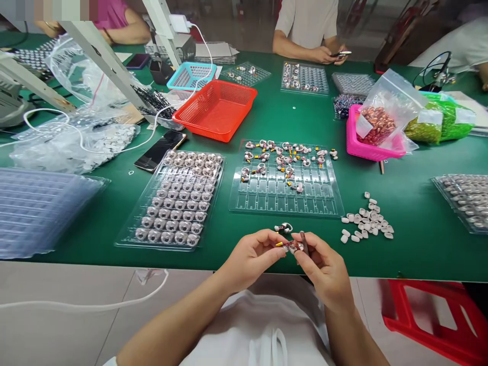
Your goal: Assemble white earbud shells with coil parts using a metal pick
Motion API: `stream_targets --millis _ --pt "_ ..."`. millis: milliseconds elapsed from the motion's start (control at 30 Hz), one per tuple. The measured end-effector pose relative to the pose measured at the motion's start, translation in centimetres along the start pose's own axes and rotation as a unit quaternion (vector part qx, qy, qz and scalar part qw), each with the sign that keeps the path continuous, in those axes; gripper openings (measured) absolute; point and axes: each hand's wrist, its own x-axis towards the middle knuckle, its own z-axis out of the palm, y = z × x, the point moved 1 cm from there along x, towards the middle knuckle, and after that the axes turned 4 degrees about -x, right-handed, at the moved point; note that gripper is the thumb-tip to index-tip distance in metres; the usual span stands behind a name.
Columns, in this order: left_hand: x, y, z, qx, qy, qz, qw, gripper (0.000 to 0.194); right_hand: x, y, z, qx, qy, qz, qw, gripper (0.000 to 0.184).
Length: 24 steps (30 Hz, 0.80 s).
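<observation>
Head view: Your left hand (253, 259) and right hand (326, 267) jointly pinch one small wired part (293, 247), low in front of the clear tray (253, 206). Present step, apparently: close two-handed adjustment. Next move calls for steady, light pressure without tugging.

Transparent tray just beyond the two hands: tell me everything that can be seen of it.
The transparent tray looks like thin moulded plastic, with the green tabletop showing through. It is roughly rectangular, with a raised rim and rows of small shallow recesses, plainest in the nearer half. It lies flat, level with the table. Small wired parts with yellow bits sit on it, crowded toward the far side, with a few nearer. Neither the left hand nor the right hand touches it.
</observation>
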Motion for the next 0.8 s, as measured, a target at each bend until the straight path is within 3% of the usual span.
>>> stream_targets --millis 300,500,633,800 --pt "-0.1 0.3 0.0 -0.06 0.009 -0.029 0.998 0.024 -0.5 0.4 -0.4 0.011 -0.027 0.039 0.999 0.034" --pt "-0.4 -0.1 -0.2 -0.055 0.02 -0.012 0.998 0.022 -0.5 -0.5 0.5 0.109 0.028 0.093 0.989 0.029" --pt "-0.4 -0.1 -0.1 -0.098 0.016 -0.062 0.993 0.03 -0.3 0.1 0.6 0.128 0.003 0.077 0.989 0.021" --pt "-0.4 -0.2 0.1 -0.14 0.016 -0.105 0.984 0.036 -0.3 0.9 0.5 0.092 0.017 0.098 0.991 0.017"
